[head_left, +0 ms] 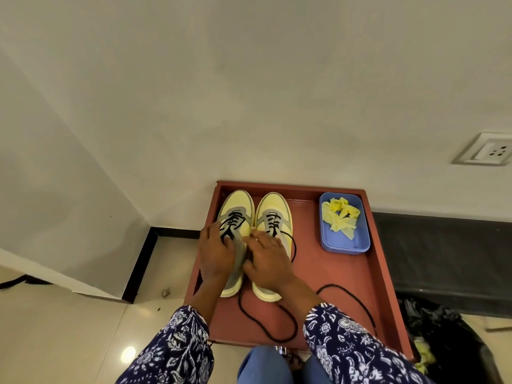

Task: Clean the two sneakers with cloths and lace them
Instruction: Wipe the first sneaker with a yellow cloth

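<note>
Both hands worked at the left sneaker point(234, 239) on the red tray point(332, 273): the left hand point(216, 253) pinched the black lace point(266, 322) near the top eyelets, while the right hand point(267, 263) lay over the gap between the shoes — whether it held anything I could not tell. Both sneakers looked clean and mostly laced; long lace ends trailed loose across the tray, so finishing and tying seemed left. The yellow cloths point(340, 214) sat in the blue tub point(346, 245) — wiping was probably done.

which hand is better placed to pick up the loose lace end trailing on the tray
Right, probably. The loose black lace loops across the red tray below the right hand; the left hand rests on the left sneaker.
</note>
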Action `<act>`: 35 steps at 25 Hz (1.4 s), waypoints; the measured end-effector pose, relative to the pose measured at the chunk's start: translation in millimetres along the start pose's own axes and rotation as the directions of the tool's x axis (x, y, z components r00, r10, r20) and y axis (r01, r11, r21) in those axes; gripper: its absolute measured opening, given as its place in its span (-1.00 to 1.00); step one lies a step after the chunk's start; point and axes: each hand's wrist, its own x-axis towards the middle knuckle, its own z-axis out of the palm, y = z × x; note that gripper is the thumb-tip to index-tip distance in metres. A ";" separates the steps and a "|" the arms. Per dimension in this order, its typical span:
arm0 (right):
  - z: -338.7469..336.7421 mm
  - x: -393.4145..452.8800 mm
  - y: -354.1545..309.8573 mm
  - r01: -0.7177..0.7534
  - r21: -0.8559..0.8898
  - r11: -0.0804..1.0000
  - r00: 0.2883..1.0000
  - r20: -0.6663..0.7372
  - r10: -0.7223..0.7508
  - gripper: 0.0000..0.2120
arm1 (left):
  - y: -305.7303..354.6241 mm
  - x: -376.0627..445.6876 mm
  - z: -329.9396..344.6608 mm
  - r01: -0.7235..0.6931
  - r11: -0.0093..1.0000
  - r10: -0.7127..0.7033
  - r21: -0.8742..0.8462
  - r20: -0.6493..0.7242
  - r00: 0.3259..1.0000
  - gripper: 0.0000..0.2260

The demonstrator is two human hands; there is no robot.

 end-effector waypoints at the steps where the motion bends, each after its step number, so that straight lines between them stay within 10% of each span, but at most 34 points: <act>1: -3.8 -0.3 9.3 -0.043 0.007 0.999 0.998 -0.045 0.043 -0.32 | 6.0 -1.6 4.1 -0.039 0.999 0.039 -0.026 -0.003 0.999 -0.66; 14: -6.0 -4.4 74.4 -0.312 0.301 0.901 0.950 0.098 0.296 -0.36 | 23.7 -19.3 52.9 -0.038 0.999 0.050 -0.039 0.350 0.935 -0.58; 35: -11.9 -14.5 81.4 -0.475 0.177 0.862 0.861 -0.108 0.496 -0.70 | 46.1 -40.2 83.8 -0.156 0.986 0.137 0.058 0.256 0.957 -0.77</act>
